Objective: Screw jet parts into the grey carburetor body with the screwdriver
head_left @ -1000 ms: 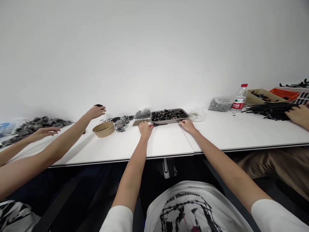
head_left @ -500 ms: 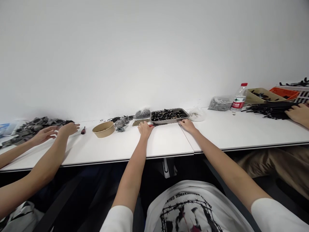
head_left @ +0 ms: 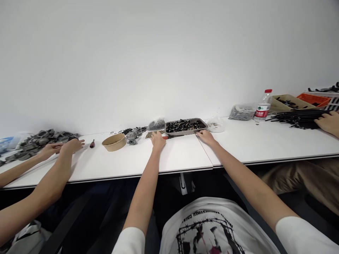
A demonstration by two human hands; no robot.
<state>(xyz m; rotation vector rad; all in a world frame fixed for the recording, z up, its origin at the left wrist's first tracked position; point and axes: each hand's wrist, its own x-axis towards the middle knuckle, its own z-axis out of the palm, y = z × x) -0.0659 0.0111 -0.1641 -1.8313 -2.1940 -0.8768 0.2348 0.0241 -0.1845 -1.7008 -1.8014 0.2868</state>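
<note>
My left hand reaches forward on the white table, its fingers stretched at the edge of a small pile of brass-coloured parts. Just right of it lies a tool with a red handle and a dark shaft, along the front of a metal tray full of small black parts. At the tray's right front corner, my right hand rests with fingers curled together. Whatever is in those fingers is too small or hidden to make out.
A paper bowl, a grey metal casting and a screwdriver lie left. Bagged parts and a water bottle stand right. Co-workers' hands work at a grey parts pile left and by black strips right.
My left hand has shifted slightly left and forward, from the red handle towards the brass-coloured parts. My right hand stays put. The left co-worker's hands have moved a little.
</note>
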